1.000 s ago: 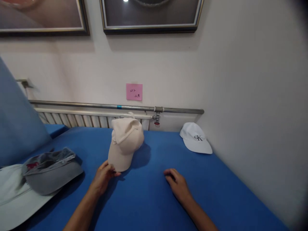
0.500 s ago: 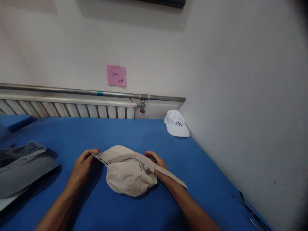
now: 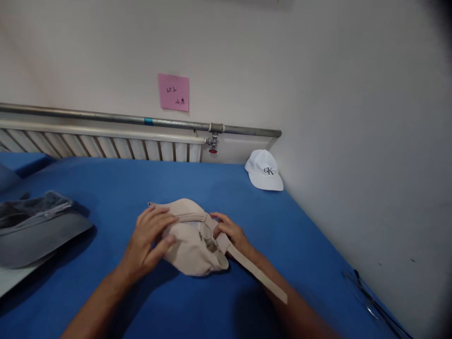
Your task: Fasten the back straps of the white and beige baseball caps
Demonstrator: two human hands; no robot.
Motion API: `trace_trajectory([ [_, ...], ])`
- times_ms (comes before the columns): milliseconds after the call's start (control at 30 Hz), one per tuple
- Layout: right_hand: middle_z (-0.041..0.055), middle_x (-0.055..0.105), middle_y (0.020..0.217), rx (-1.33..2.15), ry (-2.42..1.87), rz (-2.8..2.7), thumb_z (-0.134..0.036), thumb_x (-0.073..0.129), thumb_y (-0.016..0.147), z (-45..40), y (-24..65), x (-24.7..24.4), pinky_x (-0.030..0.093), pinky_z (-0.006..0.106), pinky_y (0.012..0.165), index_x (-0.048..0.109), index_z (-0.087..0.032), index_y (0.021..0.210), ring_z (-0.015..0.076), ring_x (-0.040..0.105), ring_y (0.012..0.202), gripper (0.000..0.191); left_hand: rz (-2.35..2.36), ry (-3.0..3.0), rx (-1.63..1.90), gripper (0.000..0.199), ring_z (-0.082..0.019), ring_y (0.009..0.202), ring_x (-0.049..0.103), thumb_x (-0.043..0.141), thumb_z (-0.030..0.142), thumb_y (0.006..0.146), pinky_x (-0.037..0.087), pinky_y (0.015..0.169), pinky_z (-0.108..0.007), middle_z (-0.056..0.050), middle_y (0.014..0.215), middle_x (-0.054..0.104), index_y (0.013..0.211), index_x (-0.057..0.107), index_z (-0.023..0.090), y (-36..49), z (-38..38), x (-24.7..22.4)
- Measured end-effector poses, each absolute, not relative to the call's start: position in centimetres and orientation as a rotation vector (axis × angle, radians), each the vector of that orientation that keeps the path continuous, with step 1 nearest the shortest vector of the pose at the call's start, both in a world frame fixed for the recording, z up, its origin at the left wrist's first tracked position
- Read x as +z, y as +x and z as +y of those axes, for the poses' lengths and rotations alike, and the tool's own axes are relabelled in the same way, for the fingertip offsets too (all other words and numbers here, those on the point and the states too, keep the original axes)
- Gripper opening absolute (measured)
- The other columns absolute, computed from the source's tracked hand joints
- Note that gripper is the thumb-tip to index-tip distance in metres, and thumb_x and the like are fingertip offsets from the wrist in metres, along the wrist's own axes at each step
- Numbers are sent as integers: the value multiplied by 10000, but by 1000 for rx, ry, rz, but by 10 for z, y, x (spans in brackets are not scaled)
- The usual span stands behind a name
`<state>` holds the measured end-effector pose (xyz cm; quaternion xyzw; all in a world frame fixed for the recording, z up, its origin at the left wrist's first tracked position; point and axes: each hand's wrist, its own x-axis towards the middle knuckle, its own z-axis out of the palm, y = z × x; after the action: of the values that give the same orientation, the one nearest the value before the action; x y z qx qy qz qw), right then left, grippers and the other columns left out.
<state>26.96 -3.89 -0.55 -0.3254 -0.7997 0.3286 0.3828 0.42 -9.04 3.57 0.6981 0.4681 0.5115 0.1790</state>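
A beige baseball cap (image 3: 192, 245) lies in front of me on the blue surface, its inside edge and back opening partly facing me. My left hand (image 3: 150, 238) rests over the cap's left side, fingers stretched out and thumb apart. At the cap's right, my right hand (image 3: 231, 233) has its thumb and fingers closed on the band near the back opening. From there a loose beige strap (image 3: 259, 273) runs down to the right across my right forearm. Part of the cap's left end is hidden under my left fingers.
A white cap (image 3: 264, 170) with black letters sits in the far right corner by the wall. Grey caps (image 3: 42, 235) lie at the left. Black cables or thin frames (image 3: 377, 306) lie at the right edge. Behind the blue surface (image 3: 116, 183) runs a pipe with a valve (image 3: 213, 141).
My left hand has moved right, from the cap's left tip onto its side. My right fingers have come over the band, and the strap hangs lower. The view has tilted down slightly.
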Motion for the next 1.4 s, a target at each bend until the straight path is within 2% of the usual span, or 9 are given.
trace_trajectory([
  [100,84,665,1087,728,-839,-2007,-301,579,840,-44,274,0,473,364,893,604,-209,706,224,629,1016,165,1322,2040,1299,431,-309,1016,605,771,254,595,184,1149,-463,-47,965,737,1026,753,257,8,-93,36],
  [233,63,659,919,645,-803,-1952,-312,568,860,-52,278,11,486,323,776,576,-208,701,196,640,854,190,1368,2002,1329,345,-290,947,621,695,239,631,252,1123,-458,-37,908,730,971,753,250,-1,-87,34],
  [400,29,631,760,645,-756,-1997,-249,541,867,-63,276,30,473,290,704,553,-216,713,168,619,742,157,1537,1942,1324,290,-336,1057,592,640,295,631,313,1083,-499,-58,898,719,897,738,232,-17,-84,29],
  [533,51,689,916,575,-756,-2192,-174,574,811,-71,275,41,439,358,824,560,-205,739,196,603,874,79,1594,2050,1052,391,-352,1195,523,631,421,741,347,1048,-534,-64,1056,710,1073,685,223,-23,-87,29],
  [700,83,602,1284,323,-659,-2424,-117,563,755,-83,272,50,290,487,997,622,-205,931,294,416,1252,206,1406,2507,840,209,-193,844,657,613,377,850,216,1112,-530,2,848,707,976,667,220,-8,-96,42],
  [833,70,692,994,405,-433,-2432,-106,504,775,-93,263,55,342,435,946,598,-185,916,205,590,957,187,1287,2666,929,122,-183,869,632,611,271,856,269,1070,-494,-12,836,667,944,614,187,7,-107,54],
  [933,54,679,827,559,-319,-2431,-155,460,819,-99,256,54,414,346,808,563,-175,895,162,596,790,129,1183,2681,932,196,-188,861,619,629,263,840,298,1048,-477,-21,845,658,1010,584,179,14,-113,57],
  [1200,-2,640,766,373,-237,-2695,-280,516,870,-121,242,48,382,313,687,609,-214,923,141,526,668,125,1207,2610,750,105,-226,921,584,599,262,836,309,1013,-468,-21,835,636,917,617,197,5,-111,54],
  [1400,56,701,896,770,-279,-2294,-218,444,908,-120,246,53,437,326,808,550,-194,942,152,623,843,113,1108,2475,580,97,-193,876,584,533,229,842,305,1043,-425,2,813,627,863,625,207,-8,-109,65],
])
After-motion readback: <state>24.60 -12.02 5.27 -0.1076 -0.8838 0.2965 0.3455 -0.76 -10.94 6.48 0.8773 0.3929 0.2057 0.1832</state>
